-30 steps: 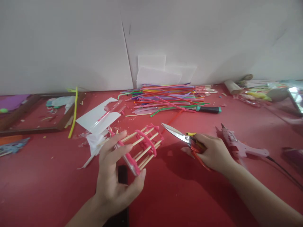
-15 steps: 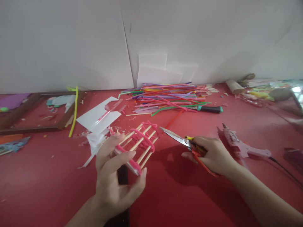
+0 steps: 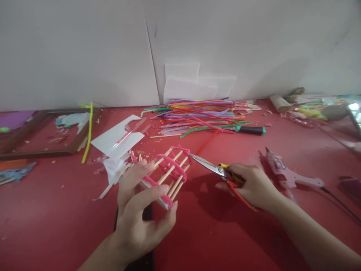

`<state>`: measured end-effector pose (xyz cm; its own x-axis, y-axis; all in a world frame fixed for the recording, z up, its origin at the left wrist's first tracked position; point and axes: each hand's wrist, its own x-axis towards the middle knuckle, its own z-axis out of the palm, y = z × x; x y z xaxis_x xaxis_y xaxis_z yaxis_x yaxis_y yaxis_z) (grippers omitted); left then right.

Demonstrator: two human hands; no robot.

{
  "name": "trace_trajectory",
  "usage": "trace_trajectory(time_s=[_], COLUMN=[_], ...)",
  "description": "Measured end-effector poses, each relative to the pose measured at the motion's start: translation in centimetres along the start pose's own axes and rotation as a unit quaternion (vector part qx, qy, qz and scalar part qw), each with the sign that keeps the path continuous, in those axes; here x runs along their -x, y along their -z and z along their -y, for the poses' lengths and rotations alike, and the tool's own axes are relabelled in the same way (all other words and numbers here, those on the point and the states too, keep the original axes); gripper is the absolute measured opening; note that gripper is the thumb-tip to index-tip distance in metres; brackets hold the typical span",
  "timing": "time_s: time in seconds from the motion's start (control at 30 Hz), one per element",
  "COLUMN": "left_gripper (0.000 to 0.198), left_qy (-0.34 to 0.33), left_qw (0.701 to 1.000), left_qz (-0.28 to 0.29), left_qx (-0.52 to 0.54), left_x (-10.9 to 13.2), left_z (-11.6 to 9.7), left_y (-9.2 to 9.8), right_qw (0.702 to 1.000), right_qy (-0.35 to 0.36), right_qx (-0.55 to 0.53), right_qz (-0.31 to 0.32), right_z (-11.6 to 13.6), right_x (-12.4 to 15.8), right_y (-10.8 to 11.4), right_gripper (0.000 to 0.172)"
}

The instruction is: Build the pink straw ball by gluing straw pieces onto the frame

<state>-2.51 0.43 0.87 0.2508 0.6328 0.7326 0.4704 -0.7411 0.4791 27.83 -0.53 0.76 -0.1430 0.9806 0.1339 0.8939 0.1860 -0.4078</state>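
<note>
My left hand (image 3: 141,210) grips a small cage-like craft piece (image 3: 168,175) by its white base. Thin wooden sticks run out from the base, with pink pipe cleaner wound across them and along the base edge. In my right hand (image 3: 252,186) is a pair of scissors (image 3: 210,165) with red-orange handles, its blades pointing left. The blade tips meet or nearly meet the pink pipe cleaner at the far end of the piece; exact contact is unclear. A short yellow bit shows by the scissor pivot.
Behind lies a heap of coloured pipe cleaners (image 3: 197,114) with a black-and-teal handled tool (image 3: 250,130). A pink glue gun (image 3: 290,175) with its cord lies right. White card (image 3: 113,137), a brown frame (image 3: 36,153) and a yellow pipe cleaner (image 3: 88,139) are left. A black object (image 3: 145,259) lies beneath my left wrist.
My left hand has shifted the craft piece slightly right, bringing its far end up to the scissor tips. The scissors have moved slightly left and their blades look closer together.
</note>
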Motion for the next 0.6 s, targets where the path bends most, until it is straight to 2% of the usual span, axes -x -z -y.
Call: trace_trajectory(time_s=[0.23,0.47,0.6], left_gripper=[0.064,0.063,0.062], left_qy=[-0.011,0.005,-0.001], left_qw=[1.000,1.000,1.000], left_qz=[0.005,0.004,-0.007], left_qx=[-0.005,-0.002,-0.003], left_x=[0.03,0.32,0.28], left_z=[-0.08,0.05,0.02], left_y=[-0.04,0.01,0.16], right_qw=[1.000,1.000,0.999], right_qy=[-0.001,0.003,0.016], right_qx=[0.003,0.012,0.029], right_qz=[0.011,0.009,-0.029], right_z=[0.11,0.01,-0.03], right_x=[0.08,0.13,0.38], right_y=[0.05,-0.04,0.00], right_gripper=[0.054,0.052,0.052])
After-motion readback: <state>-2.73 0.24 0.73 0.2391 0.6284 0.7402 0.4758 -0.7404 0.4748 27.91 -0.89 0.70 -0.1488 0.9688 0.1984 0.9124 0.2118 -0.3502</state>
